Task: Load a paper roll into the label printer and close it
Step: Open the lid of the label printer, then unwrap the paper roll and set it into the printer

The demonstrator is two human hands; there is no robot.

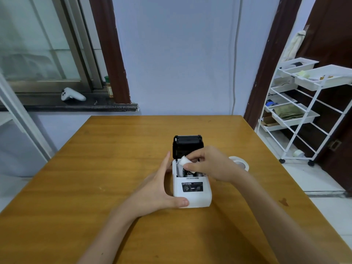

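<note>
Single head-worn wide-angle view, looking forward and down over wooden table (118, 168). Label printer (192, 187) near frame centre, close below camera, between fingers of both hands. Wall straight ahead, beyond fingertips.

surface (118, 168): orange-brown wood with darker grain streaks, a small dark red-brown stain near the right edge
printer (192, 195): white body, with a black panel bearing pale marks on its near top
lid (187, 144): black, at the far end of the printer
roll (184, 161): white, at the printer's opening
tape (240, 163): white ring with a grey middle, right of the printer
wall (181, 54): pale blue-grey
door frames (110, 54): dark brown
cart (304, 103): white, far right, with an olive-green cloth in one tray
controller (72, 94): white, on the dark sill, far left
jar (109, 86): green cap, orange label
</note>
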